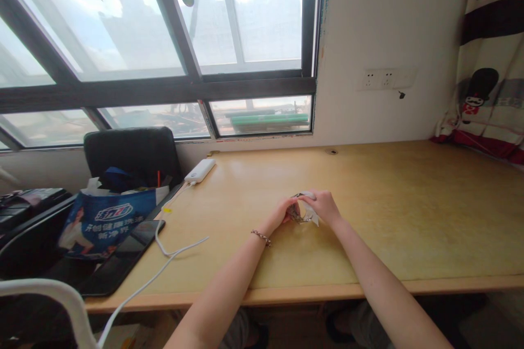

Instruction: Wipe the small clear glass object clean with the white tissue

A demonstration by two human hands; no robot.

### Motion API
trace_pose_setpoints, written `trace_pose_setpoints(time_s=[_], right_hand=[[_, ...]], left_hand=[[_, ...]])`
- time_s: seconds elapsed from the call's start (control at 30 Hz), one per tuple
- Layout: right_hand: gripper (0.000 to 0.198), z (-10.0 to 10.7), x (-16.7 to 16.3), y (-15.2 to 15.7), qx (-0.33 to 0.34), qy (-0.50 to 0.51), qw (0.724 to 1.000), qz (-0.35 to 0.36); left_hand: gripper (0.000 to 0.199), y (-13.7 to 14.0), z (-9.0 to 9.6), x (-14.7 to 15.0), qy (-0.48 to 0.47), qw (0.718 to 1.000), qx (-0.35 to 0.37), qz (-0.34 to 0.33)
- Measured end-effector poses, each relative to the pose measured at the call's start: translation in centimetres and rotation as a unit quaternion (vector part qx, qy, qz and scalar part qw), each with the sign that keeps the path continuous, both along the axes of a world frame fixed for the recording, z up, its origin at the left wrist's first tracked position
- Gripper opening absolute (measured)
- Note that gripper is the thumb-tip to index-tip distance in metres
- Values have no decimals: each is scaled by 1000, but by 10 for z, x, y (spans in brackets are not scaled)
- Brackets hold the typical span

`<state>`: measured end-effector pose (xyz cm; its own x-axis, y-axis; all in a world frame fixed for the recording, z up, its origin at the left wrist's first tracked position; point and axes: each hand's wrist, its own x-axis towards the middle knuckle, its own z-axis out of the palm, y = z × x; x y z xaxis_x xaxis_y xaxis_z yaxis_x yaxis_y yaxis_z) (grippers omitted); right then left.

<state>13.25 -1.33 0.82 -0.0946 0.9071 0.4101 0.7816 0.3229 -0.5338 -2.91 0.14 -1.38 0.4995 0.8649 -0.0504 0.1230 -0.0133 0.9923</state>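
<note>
Above the wooden table (393, 202), close to its middle, my two hands meet around a thin, crumpled piece of whitish and silvery-brown sheet (313, 215). It is bent into a loop with a gap in the centre, and it may be plastic film or a wrapper; I cannot tell which. My left hand (281, 214) has its fingers closed on the darker, creased side. On the other side my right hand (322, 206) pinches the paler, see-through part near the top. The fingers partly cover the sheet. A braided bracelet (262, 238) circles my left wrist.
A white power bank (200, 170) lies at the table's left edge, its white cable (167, 255) trailing forward. Left of it are a black tablet (123, 256), a blue shopping bag (110, 221) and a black chair (133, 150). Behind are a window and wall sockets (379, 79).
</note>
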Motion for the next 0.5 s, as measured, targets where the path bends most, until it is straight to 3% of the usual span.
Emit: trace_pose_setpoints(time_s=[0.07,0.13,0.2,0.27,0.33,0.43,0.5], right_hand=[[42,-3,-1,5,-50,58,997,1],[44,-8,-3,9,-146,132,980,23],[43,-13,-5,12,-254,221,940,55],[40,-17,-7,12,-316,283,902,76],[37,-18,-7,13,-299,282,909,76],[34,-16,-4,12,-168,194,966,34],[36,-13,-1,10,-81,139,987,7]], left_hand=[[47,0,-2,1,-20,1000,-4,21],[45,0,-4,2,-44,998,-12,48],[46,0,-6,3,-61,995,-12,73],[49,1,-7,3,-65,995,1,80],[52,2,-7,2,-63,995,14,72],[51,1,-4,3,-64,997,16,48],[44,0,-1,3,-79,996,5,30]])
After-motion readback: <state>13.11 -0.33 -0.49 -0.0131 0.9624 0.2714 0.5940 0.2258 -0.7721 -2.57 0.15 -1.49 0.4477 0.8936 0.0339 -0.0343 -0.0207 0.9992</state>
